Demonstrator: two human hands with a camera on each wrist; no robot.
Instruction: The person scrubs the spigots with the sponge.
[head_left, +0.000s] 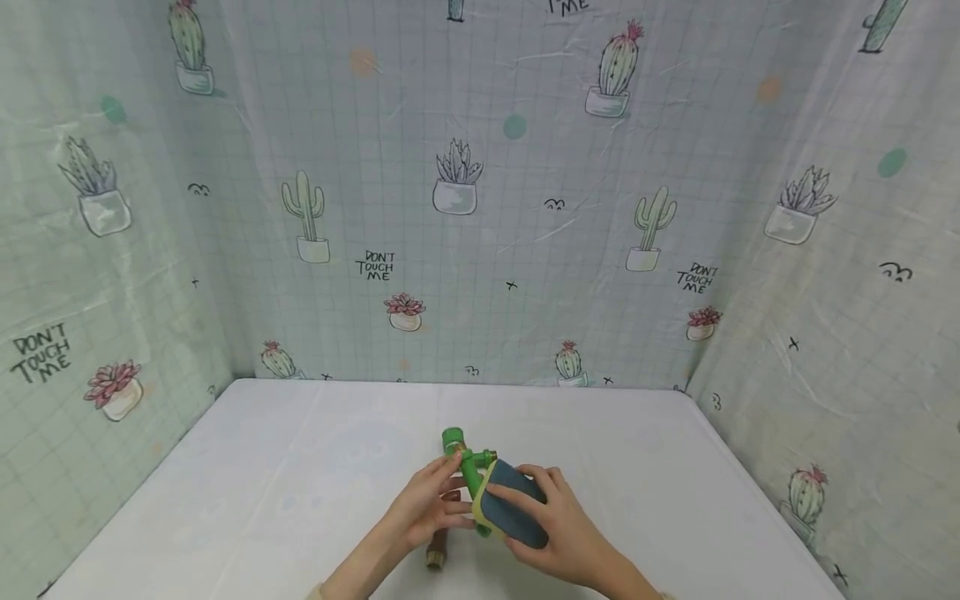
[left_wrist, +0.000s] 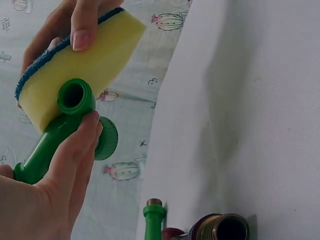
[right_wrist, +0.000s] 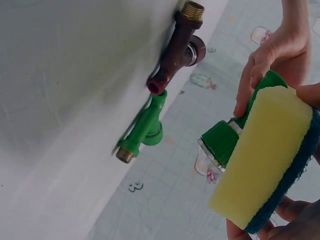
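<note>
My left hand [head_left: 423, 504] grips a green plastic pipe fitting [left_wrist: 40, 155], which has a side branch with an open round mouth and a ribbed green cap [right_wrist: 220, 142] with a silvery rim. A sponge [left_wrist: 100, 55], yellow with a dark blue scouring side, is pinched between the thumb and fingers of my right hand [head_left: 558, 525]. Its yellow face lies against the fitting, hiding part of it in the right wrist view. Both hands work close together above the table.
On the white table [head_left: 300, 467] lie a dark brown pipe fitting [right_wrist: 172, 65] with a brass threaded end and a second green fitting [right_wrist: 142, 130] with a brass end. They lie end to end beneath my hands. Cactus-printed curtains [head_left: 480, 250] enclose the back and sides.
</note>
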